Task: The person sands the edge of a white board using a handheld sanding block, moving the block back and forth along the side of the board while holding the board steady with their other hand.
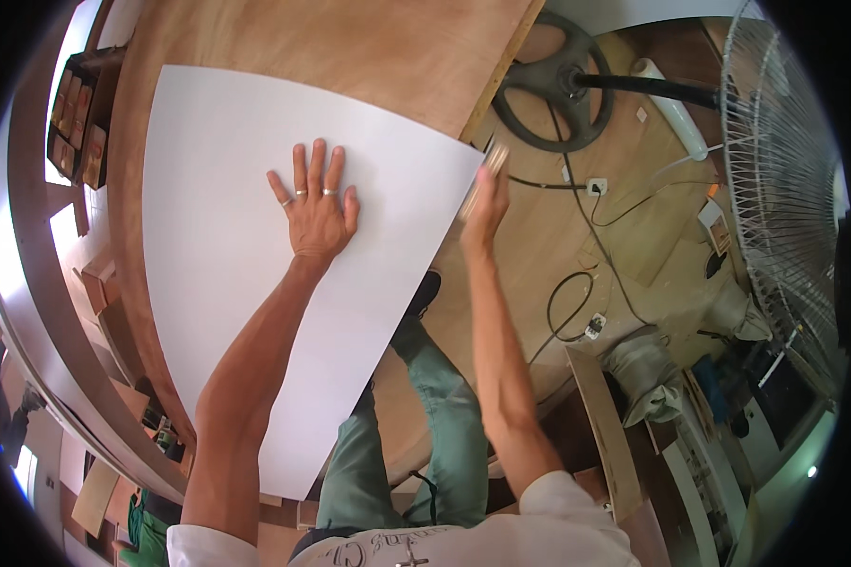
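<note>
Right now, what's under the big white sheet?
A brown wooden board shows past the white sheet edges. The left hand presses flat on top; anything else beneath is covered.

A plywood bench [369, 47] carries one white sheet [227, 283]. The sheet lies flat under the left hand's fingers [317, 170], its edge beside the right fingertips [494, 180].

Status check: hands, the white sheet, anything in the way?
Left hand flat on white sheet. Right hand holds small block at sheet's right edge. Nothing blocking.

A plywood floor [633, 246] strewn with black cables [577, 302]; a pedestal fan [775, 180] stands at right. Bright daylight enters at left, beside wooden shelving [76, 123].
</note>
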{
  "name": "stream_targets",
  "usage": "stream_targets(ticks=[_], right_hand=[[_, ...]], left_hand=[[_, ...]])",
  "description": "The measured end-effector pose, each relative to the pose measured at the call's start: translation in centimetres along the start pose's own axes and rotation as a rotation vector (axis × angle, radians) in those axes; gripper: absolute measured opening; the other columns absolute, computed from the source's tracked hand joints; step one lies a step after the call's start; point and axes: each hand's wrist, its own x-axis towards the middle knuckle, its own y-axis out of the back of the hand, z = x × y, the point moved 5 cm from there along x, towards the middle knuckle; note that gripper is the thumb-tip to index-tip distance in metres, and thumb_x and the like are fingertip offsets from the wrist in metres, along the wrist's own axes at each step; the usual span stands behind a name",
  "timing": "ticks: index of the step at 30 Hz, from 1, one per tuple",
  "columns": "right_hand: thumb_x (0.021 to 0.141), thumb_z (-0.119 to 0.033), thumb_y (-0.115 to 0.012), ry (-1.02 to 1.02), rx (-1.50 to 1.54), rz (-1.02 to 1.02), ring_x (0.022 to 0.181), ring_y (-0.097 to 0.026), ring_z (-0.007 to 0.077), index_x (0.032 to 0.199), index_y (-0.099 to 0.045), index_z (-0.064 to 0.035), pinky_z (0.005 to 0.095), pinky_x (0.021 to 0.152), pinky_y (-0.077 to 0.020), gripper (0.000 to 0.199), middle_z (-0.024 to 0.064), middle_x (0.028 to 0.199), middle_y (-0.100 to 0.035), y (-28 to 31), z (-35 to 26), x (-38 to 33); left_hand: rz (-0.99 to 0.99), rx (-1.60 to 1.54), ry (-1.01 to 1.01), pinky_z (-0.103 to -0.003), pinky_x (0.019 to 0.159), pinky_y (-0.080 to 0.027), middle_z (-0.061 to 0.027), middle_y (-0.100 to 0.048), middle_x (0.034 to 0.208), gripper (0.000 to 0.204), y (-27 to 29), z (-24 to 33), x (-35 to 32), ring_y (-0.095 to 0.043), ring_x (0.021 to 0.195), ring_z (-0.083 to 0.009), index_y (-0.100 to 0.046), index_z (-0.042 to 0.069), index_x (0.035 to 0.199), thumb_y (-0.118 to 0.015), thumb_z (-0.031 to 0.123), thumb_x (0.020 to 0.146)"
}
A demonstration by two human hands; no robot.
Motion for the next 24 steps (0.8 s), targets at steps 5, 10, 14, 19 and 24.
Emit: stream_targets(ticks=[5,10,14,19,24], right_hand=[[0.102,-0.036,-0.062,-0.032,-0.209,0.069,0.153,-0.037,0.0364,0.161,-0.031,0.0078,0.0438,0.125,-0.0288,0.080,0.0275,0.165,-0.037,1.6,4.2,-3.4],[0.101,-0.036,-0.063,-0.065,-0.153,0.064,0.154,-0.034,0.0381,0.162,-0.031,0.0073,0.0454,0.126,-0.0269,0.081,0.0286,0.165,-0.036,1.9,5.4,-4.6],[0.103,-0.030,-0.061,0.021,-0.212,0.049,0.154,-0.035,0.0364,0.161,-0.031,0.0078,0.0440,0.125,-0.0291,0.076,0.0274,0.165,-0.037,0.9,1.4,-3.8],[0.104,-0.029,-0.058,-0.121,-0.080,0.027,0.153,-0.037,0.0338,0.160,-0.033,0.0086,0.0409,0.125,-0.0295,0.072,0.0260,0.165,-0.038,-1.2,-2.4,0.3],[0.104,-0.035,-0.059,-0.073,-0.113,0.048,0.155,-0.034,0.0334,0.160,-0.032,0.0093,0.0413,0.126,-0.0272,0.077,0.0250,0.167,-0.035,0.4,0.4,-4.1]], left_hand=[[0.017,-0.018,-0.008,-0.068,0.125,0.007,-0.0041,-0.020,0.175,0.069,-0.2,0.0,0.2,-0.007,0.164,-0.0306,-0.031,0.022,0.166,-0.053,0.031,0.101],[0.065,-0.048,-0.037,-0.068,0.125,0.008,-0.0046,-0.020,0.176,0.069,0.4,0.1,0.2,-0.007,0.164,-0.0303,-0.030,0.021,0.166,-0.052,0.032,0.102],[0.027,-0.042,-0.009,-0.069,0.125,0.007,-0.0046,-0.021,0.175,0.069,0.0,0.1,0.3,-0.007,0.164,-0.0303,-0.031,0.021,0.166,-0.052,0.031,0.102],[0.008,-0.012,-0.004,-0.068,0.125,0.007,-0.0046,-0.020,0.175,0.068,0.0,0.0,0.0,-0.007,0.164,-0.0300,-0.031,0.022,0.166,-0.051,0.032,0.102],[0.018,-0.014,-0.012,-0.068,0.125,0.007,-0.0047,-0.020,0.175,0.068,0.0,0.0,0.0,-0.007,0.164,-0.0300,-0.031,0.022,0.166,-0.051,0.032,0.102]])
